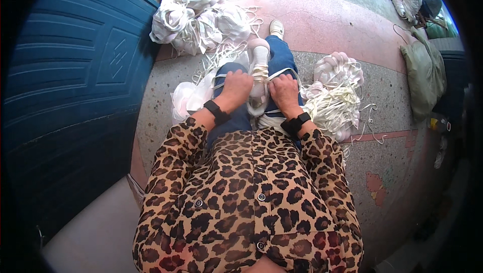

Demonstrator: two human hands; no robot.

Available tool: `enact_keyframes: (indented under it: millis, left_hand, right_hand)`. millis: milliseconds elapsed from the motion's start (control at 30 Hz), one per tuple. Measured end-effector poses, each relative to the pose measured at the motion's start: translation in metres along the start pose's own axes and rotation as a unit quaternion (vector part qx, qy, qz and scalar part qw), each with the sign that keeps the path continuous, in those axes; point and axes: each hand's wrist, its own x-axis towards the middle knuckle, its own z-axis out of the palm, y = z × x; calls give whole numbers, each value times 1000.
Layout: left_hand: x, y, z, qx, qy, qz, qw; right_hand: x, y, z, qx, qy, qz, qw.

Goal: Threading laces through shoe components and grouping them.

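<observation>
A pale pink and white shoe upper [259, 62] rests lengthwise between my knees, its rounded toe pointing away from me. Cream lace [260, 75] crosses its middle. My left hand [238, 90] is closed at the upper's left side, pinching a white lace whose loose part hangs over my left knee. On the opposite side, my right hand [285, 92] is closed with its fingertips by the eyelet edge. From it a white lace [280, 73] loops over my right thigh. Fingertips of both hands are partly hidden, and each wrist wears a black band.
Piled shoe uppers [193, 16] with trailing laces lie at the far left. A bundle of cream laces [329, 107] and more uppers [339, 69] sit to my right. A dark blue panelled door [70, 47] stands at left; an olive bag [425, 74] leans at right.
</observation>
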Motion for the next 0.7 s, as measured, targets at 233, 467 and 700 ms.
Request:
enact_keyframes:
  millis: [233,467,700]
  left_hand:
    - [-13,14,2,-3,108,-79,991]
    - [-24,17,22,-19,103,-132,986]
    - [-18,2,10,-162,36,-91,982]
  right_hand:
    - [-4,-9,-12,-29,-49,-24,998]
    - [1,5,2,32,-87,7,996]
    - [-1,11,-3,44,-62,-98,992]
